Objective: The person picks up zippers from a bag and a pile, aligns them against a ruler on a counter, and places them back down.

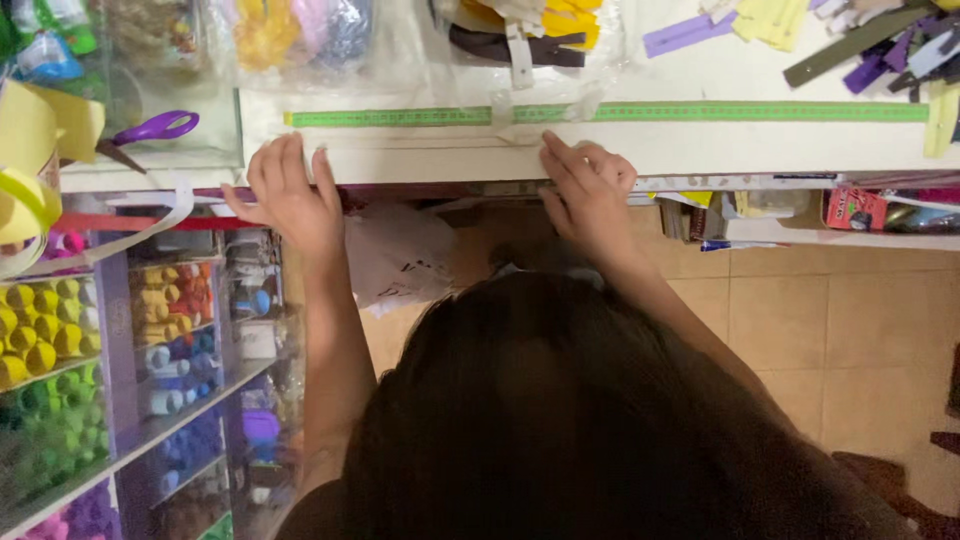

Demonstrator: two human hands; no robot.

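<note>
My left hand (288, 196) and my right hand (588, 188) rest on the front edge of a white counter (720, 150). Between them a thin white strip (430, 142) lies stretched along the counter, just below a green measuring tape (700, 112) fixed lengthwise to the top. The fingertips of each hand press down on one end of the strip. My forearms reach up from below, and dark hair (560, 420) fills the lower middle of the view.
Purple-handled scissors (150, 130) lie at the counter's left end. Loose zippers (870, 45) and bagged trims (520, 35) sit at the back. Shelves of coloured thread spools (60, 340) stand on the left. Tiled floor (800, 310) shows on the right, with packets (855, 210) under the counter.
</note>
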